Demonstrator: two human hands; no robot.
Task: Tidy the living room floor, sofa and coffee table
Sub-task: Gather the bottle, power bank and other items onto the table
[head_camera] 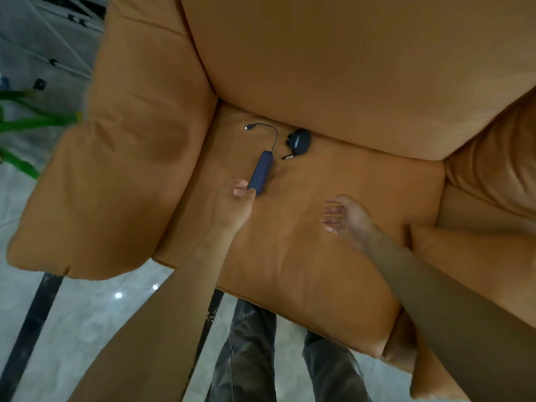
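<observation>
An orange sofa seat cushion (290, 256) fills the middle of the head view. On it lies a dark blue power bank (262, 172) with a short cable curling up to a plug at the back. My left hand (236, 198) pinches the near end of the power bank between thumb and fingers. Just right of the cable, against the back cushion, sits a black earbud case (300, 139) with a small loose black piece in front of it. My right hand (345, 216) hovers over the seat with fingers spread, holding nothing.
A thick orange armrest (116, 169) stands at the left and a back cushion (333, 62) behind. Another orange cushion (493, 184) lies at the right. Green plant leaves (26, 126) reach in at the far left. Glossy grey floor tiles and my legs show below.
</observation>
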